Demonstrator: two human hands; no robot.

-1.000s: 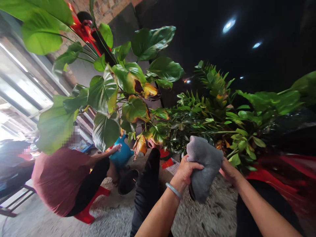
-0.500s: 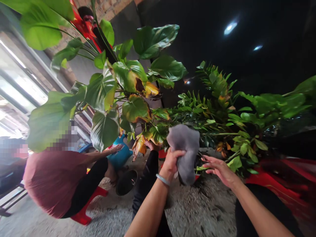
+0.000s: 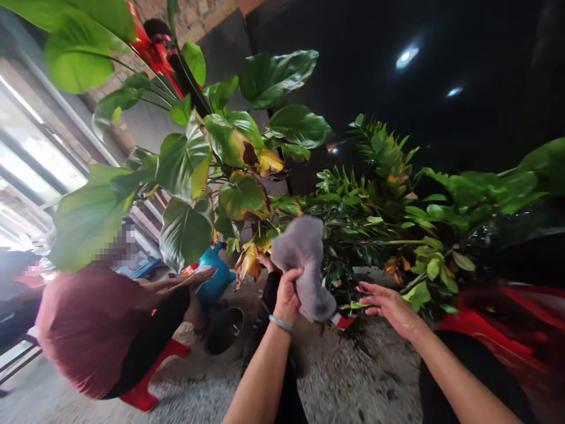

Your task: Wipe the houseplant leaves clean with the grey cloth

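My left hand (image 3: pixel 286 294) is closed around a grey cloth (image 3: pixel 302 265) and holds it up against the low leaves of a big-leaved plant (image 3: pixel 212 165), some of which are yellow and brown. A bracelet sits on that wrist. My right hand (image 3: pixel 388 303) is open, fingers spread, reaching toward the stems of a small-leaved bushy plant (image 3: pixel 375 206); it holds nothing.
A person in a maroon shirt (image 3: pixel 88 324) sits on a low red stool (image 3: pixel 145 388) at the left, a hand stretched to a blue watering can (image 3: pixel 216 277). A dark pot (image 3: pixel 225 330) lies on the gravel floor (image 3: pixel 353 377). Something red (image 3: pixel 498 324) is at the right.
My left hand carried the grey cloth left and up toward the big-leaved plant. My right hand let go of the cloth and opened near the bushy plant.
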